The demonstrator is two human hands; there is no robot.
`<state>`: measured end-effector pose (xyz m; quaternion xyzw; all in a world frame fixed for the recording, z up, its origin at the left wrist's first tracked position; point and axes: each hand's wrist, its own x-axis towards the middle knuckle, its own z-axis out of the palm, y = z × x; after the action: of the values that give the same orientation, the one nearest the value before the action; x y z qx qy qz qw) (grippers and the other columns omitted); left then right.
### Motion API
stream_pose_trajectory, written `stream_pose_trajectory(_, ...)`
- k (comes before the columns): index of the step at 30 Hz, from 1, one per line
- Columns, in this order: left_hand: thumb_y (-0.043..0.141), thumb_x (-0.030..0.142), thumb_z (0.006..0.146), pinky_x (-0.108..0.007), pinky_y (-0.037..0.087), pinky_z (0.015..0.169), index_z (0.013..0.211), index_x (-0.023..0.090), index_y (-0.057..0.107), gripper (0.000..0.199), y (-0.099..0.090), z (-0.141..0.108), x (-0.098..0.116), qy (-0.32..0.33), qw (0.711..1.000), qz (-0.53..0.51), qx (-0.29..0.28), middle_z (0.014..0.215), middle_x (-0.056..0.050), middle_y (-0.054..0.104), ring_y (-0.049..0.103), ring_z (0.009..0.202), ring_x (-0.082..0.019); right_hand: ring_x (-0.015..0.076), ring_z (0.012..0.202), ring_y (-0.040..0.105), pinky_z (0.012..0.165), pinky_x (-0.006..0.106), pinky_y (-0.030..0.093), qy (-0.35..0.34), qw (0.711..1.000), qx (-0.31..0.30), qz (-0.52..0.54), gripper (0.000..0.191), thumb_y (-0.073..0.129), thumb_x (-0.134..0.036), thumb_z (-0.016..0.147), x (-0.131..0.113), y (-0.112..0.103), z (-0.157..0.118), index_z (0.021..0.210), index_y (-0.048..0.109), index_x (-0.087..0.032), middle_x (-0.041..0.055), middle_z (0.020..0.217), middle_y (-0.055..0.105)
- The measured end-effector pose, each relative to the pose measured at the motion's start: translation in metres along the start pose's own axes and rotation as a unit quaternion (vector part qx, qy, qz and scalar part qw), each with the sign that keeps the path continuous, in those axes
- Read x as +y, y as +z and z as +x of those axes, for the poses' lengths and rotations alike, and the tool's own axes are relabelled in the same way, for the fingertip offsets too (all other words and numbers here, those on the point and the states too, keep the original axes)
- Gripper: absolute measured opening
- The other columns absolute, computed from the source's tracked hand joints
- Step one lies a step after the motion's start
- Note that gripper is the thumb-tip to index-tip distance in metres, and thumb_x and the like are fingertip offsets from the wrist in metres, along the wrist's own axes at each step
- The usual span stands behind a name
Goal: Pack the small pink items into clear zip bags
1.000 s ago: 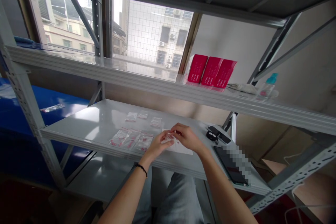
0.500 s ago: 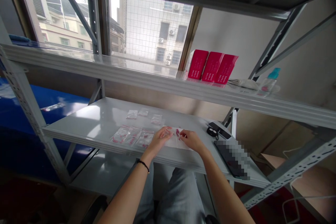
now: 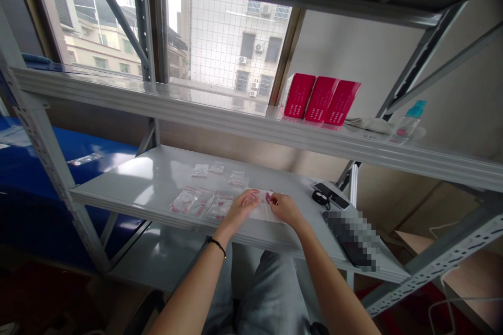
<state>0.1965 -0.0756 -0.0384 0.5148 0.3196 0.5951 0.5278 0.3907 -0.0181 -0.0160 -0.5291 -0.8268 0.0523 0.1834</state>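
Pale grey jeans (image 3: 271, 293) at the bottom of view, my legs under the grey steel shelf (image 3: 129, 180). Black wristband (image 3: 217, 245) on my left wrist. My left hand (image 3: 240, 212) and right hand (image 3: 285, 209) are both over a clear zip bag (image 3: 262, 209) lying flat on the shelf, close to its front edge. Left fingers (image 3: 251, 196) are held together and rest on the bag's left side. Right fingers (image 3: 274, 200) are bunched beside small pink pieces (image 3: 268, 198) at the bag's top; can't tell if they pinch anything. Just left of my left hand, three clear bags with pink contents (image 3: 201, 204) lie in a row, overlapping a bit. Behind them, three smaller clear bags (image 3: 217, 168) lie apart. To the right, a blurred dark phone (image 3: 351, 239), then a small black pouch (image 3: 321, 198) just beside a second black phone (image 3: 332, 196). Off the shelf's left end, a bag (image 3: 85, 158) lies on a blue surface (image 3: 39, 167). Shelf above: three red boxes (image 3: 321, 99), a folded cloth (image 3: 369, 125), a bottle with a teal cap (image 3: 406, 128). Farthest, a window (image 3: 228, 36) with wire mesh and buildings outside.
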Motion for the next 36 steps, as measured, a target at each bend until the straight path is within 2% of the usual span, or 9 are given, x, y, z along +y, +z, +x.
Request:
stream_pose_trajectory(6, 0.073, 0.041, 0.083, -0.033, 0.044, 0.094, 0.112, 0.02, 0.07, 0.036, 0.0, 0.001, -0.002, 0.009, 1.0, 0.0, -0.005, 0.106, -0.005, 0.072, 0.063, 0.105, -0.023, 0.0208, 0.077, 0.067, 0.067, 0.027, 0.039, -0.005, 1.0, -0.003, -0.015, 0.02, 0.058, -0.009, 0.086, 0.001, 0.004, 0.006, 0.079, 0.073, -0.021, 0.0079, 0.083, 0.077)
stream_pose_trajectory(13, 0.073, 0.042, 0.082, -0.033, 0.044, 0.093, 0.109, 0.019, 0.071, 0.036, 0.0, 0.002, -0.004, 0.026, 1.0, 0.012, 0.006, 0.104, -0.005, 0.072, 0.062, 0.103, -0.023, 0.0221, 0.086, 0.068, 0.074, 0.028, 0.043, -0.012, 0.999, -0.002, -0.03, 0.018, 0.057, -0.017, 0.09, 0.004, 0.01, 0.005, 0.087, 0.074, -0.019, 0.0095, 0.093, 0.077)
stream_pose_trajectory(18, 0.072, 0.044, 0.082, -0.033, 0.045, 0.092, 0.112, 0.019, 0.071, 0.039, 0.0, 0.001, -0.001, -0.001, 1.0, 0.012, -0.006, 0.108, -0.006, 0.072, 0.062, 0.105, -0.024, 0.0226, 0.086, 0.069, 0.075, 0.029, 0.043, -0.023, 0.999, -0.008, -0.022, 0.019, 0.057, -0.016, 0.091, 0.002, 0.009, 0.007, 0.084, 0.074, -0.019, 0.01, 0.092, 0.077)
stream_pose_trajectory(22, 0.072, 0.042, 0.083, -0.036, 0.044, 0.095, 0.112, 0.019, 0.07, 0.037, 0.0, -0.001, 0.003, 0.0, 1.0, -0.024, -0.016, 0.105, -0.007, 0.072, 0.063, 0.105, -0.025, 0.022, 0.08, 0.068, 0.072, 0.029, 0.044, -0.03, 1.0, 0.001, -0.002, 0.017, 0.059, -0.016, 0.089, 0.001, -0.009, 0.008, 0.08, 0.073, -0.02, 0.0091, 0.086, 0.076)
stream_pose_trajectory(26, 0.067, 0.041, 0.085, -0.04, 0.044, 0.095, 0.113, 0.018, 0.069, 0.036, 0.001, -0.004, 0.007, 0.0, 0.998, -0.052, -0.025, 0.105, -0.008, 0.072, 0.064, 0.101, -0.026, 0.0202, 0.08, 0.067, 0.073, 0.029, 0.047, -0.049, 0.997, 0.038, 0.047, 0.018, 0.055, -0.024, 0.093, -0.014, -0.046, 0.005, 0.092, 0.073, -0.021, 0.0069, 0.09, 0.075)
stream_pose_trajectory(29, 0.066, 0.039, 0.084, -0.04, 0.042, 0.097, 0.111, 0.017, 0.07, 0.035, 0.002, -0.005, 0.009, 0.022, 0.998, -0.048, -0.034, 0.103, -0.009, 0.072, 0.064, 0.1, -0.027, 0.0189, 0.079, 0.065, 0.074, 0.029, 0.048, -0.129, 0.986, 0.056, 0.093, 0.021, 0.053, -0.031, 0.097, -0.038, -0.069, 0.001, 0.099, 0.072, -0.022, 0.0059, 0.094, 0.073)
stream_pose_trajectory(33, 0.065, 0.043, 0.083, -0.038, 0.041, 0.096, 0.09, 0.015, 0.073, 0.03, 0.002, -0.006, 0.014, 0.064, 0.997, -0.024, -0.046, 0.096, -0.009, 0.071, 0.061, 0.099, -0.027, 0.0185, 0.08, 0.064, 0.074, 0.029, 0.047, -0.255, 0.96, -0.01, 0.113, 0.022, 0.052, -0.031, 0.099, -0.066, -0.078, -0.004, 0.096, 0.073, -0.024, 0.005, 0.093, 0.07)
stream_pose_trajectory(36, 0.065, 0.049, 0.081, -0.038, 0.042, 0.095, 0.088, 0.015, 0.074, 0.036, 0.002, -0.007, 0.016, 0.066, 0.996, -0.022, -0.047, 0.094, -0.01, 0.07, 0.06, 0.097, -0.028, 0.0193, 0.09, 0.065, 0.082, 0.03, 0.05, -0.256, 0.953, -0.016, 0.161, 0.024, 0.049, -0.029, 0.101, -0.067, -0.079, -0.01, 0.103, 0.072, -0.025, 0.006, 0.102, 0.069)
